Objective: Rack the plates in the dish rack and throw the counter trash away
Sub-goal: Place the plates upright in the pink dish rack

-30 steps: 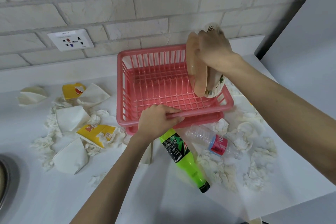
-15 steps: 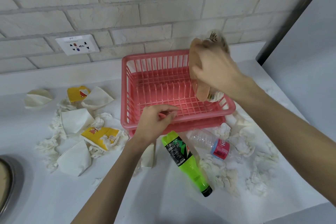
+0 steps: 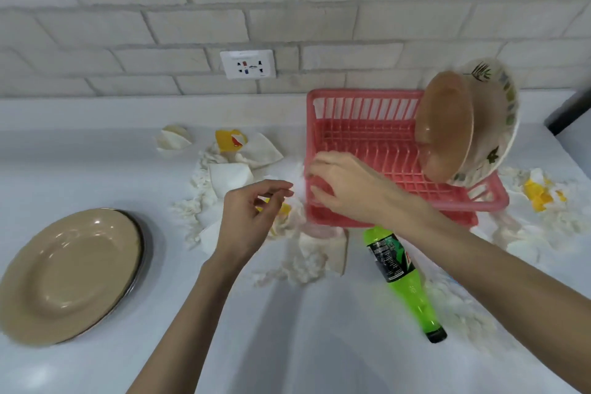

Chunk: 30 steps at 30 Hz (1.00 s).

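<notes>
Standing plates (image 3: 447, 125) apart from right hand (image 3: 348, 189)

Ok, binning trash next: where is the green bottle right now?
Head view, right of centre: the green bottle lies on the counter just before the pink dish rack.

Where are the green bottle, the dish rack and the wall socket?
green bottle (image 3: 406, 289): head view, mid-body.
dish rack (image 3: 361, 94): head view, back rim.
wall socket (image 3: 248, 64): head view, faceplate.
</notes>
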Available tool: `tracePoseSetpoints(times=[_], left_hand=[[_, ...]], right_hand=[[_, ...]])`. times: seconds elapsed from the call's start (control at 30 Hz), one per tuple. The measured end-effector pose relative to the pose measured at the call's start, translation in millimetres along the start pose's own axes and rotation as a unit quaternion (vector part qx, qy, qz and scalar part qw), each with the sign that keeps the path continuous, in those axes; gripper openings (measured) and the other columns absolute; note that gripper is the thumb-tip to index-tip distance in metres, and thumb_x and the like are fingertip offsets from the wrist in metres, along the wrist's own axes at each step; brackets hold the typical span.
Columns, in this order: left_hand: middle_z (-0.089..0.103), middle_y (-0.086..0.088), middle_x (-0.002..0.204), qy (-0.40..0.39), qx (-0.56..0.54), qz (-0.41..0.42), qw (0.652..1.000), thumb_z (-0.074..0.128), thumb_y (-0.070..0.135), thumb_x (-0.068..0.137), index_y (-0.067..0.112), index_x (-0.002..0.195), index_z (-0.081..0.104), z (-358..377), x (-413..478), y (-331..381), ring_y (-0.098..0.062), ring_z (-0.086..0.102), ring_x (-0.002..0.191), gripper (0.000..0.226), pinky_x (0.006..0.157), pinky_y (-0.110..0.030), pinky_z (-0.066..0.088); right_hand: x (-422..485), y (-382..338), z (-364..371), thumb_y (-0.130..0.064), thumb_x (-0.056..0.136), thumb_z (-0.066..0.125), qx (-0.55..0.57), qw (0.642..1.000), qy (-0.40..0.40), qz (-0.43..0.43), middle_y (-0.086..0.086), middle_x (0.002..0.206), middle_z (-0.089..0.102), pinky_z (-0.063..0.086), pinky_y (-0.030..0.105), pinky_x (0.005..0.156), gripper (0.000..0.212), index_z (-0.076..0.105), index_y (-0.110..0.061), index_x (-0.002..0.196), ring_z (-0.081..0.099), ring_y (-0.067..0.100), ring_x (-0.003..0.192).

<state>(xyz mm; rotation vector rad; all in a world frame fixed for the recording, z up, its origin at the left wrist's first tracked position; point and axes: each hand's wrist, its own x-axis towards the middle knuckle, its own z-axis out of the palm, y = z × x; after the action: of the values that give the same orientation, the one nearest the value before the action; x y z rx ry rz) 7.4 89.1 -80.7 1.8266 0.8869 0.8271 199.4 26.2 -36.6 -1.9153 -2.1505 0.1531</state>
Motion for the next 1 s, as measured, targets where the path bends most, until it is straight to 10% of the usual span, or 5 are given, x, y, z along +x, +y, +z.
tracePoseSetpoints(times=[0.37, 0.77, 0.9, 1.0], left_hand=[[0.073, 0.021, 0.087, 0.074, 0.111, -0.074, 0.988, 0.063, 0.006, 0.092, 0.027, 0.091, 0.077, -161.3, -66.4, -71.0, -0.003, 0.061, 0.065, 0.025, 0.06, -0.013, 0.044], [0.073, 0.014, 0.096, 0.068, 0.232, -0.1, 0.965, 0.06, 0.026, 0.086, 0.025, 0.1, 0.077, -277.8, -100.0, -153.0, -0.005, 0.065, 0.092, 0.021, 0.078, -0.021, 0.048], [0.065, 0.023, 0.1, 0.081, 0.264, -0.103, 0.956, 0.067, 0.022, 0.092, 0.025, 0.1, 0.075, -307.5, -91.8, -173.0, -0.001, 0.056, 0.098, 0.013, 0.08, -0.004, 0.036], [0.065, 0.014, 0.12, 0.095, 0.306, -0.112, 0.941, 0.065, 0.032, 0.094, 0.024, 0.113, 0.071, -328.4, -79.9, -193.8, -0.012, 0.051, 0.115, 0.021, 0.091, -0.022, 0.04]], right_hand=[[73.5, -141.1, 84.9, -0.023, 0.094, 0.051, 0.053, 0.99, -0.102, -0.084, 0.002, 0.112, 0.06, 0.045, 0.038, 0.091, 0.026, 0.063, -0.014, 0.115, 0.055, 0.022, 0.104], [116.5, -224.2, 151.8, -0.022, 0.096, 0.047, 0.071, 0.983, -0.149, -0.084, 0.004, 0.108, 0.054, 0.044, 0.034, 0.085, 0.024, 0.061, -0.011, 0.113, 0.051, 0.022, 0.099], [120.7, -235.7, 165.8, -0.025, 0.098, 0.048, 0.08, 0.983, -0.152, -0.07, 0.004, 0.123, 0.047, 0.045, 0.036, 0.09, 0.029, 0.055, -0.013, 0.123, 0.043, 0.021, 0.114], [119.6, -241.0, 173.4, -0.027, 0.098, 0.047, 0.074, 0.985, -0.149, -0.053, 0.006, 0.133, 0.041, 0.046, 0.038, 0.09, 0.031, 0.053, -0.013, 0.124, 0.039, 0.022, 0.123]])
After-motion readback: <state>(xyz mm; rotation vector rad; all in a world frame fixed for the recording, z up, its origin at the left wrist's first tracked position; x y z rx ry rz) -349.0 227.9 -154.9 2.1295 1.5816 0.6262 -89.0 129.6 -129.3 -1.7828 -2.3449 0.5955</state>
